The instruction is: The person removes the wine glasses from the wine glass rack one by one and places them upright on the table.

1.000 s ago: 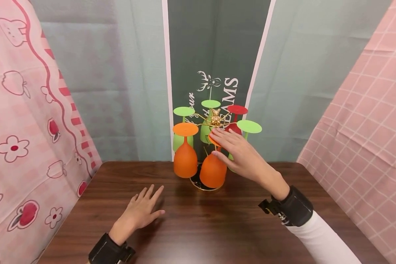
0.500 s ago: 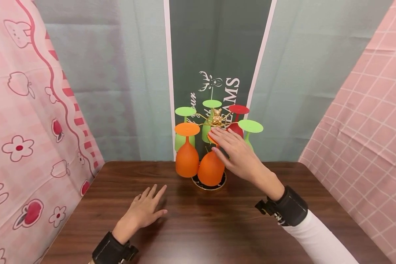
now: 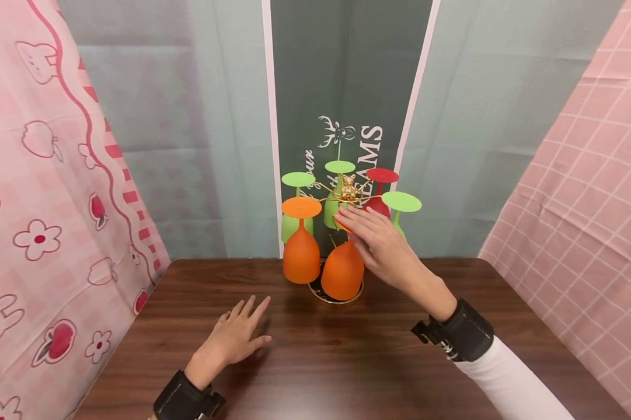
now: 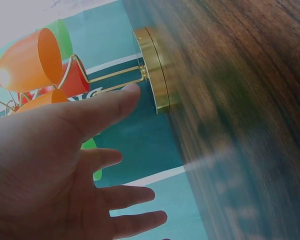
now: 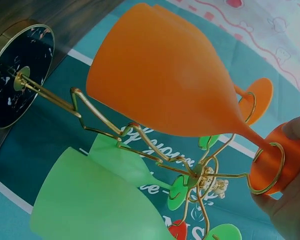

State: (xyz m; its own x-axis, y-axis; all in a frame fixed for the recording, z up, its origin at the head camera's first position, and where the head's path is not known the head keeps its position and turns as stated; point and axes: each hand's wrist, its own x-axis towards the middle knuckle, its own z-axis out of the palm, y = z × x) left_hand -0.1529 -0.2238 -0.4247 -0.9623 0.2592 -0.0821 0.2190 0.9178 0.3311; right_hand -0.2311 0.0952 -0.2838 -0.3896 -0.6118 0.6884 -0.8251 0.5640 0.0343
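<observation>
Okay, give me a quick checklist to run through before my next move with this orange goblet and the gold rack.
1. Right hand gripping the orange goblet: ok, it holds the foot between thumb and fingers.
2. Goblet clear of its gold hook: not ok, the hook loops across the foot on the stem side.
3. Rack base standing on the table: ok.
4. Left hand free: ok, fingers spread, holding nothing.
5. Left hand steadying the rack: not ok, it is apart from it.
6. Bowl clear of the neighbouring orange goblet: cannot tell, they look very close.
</observation>
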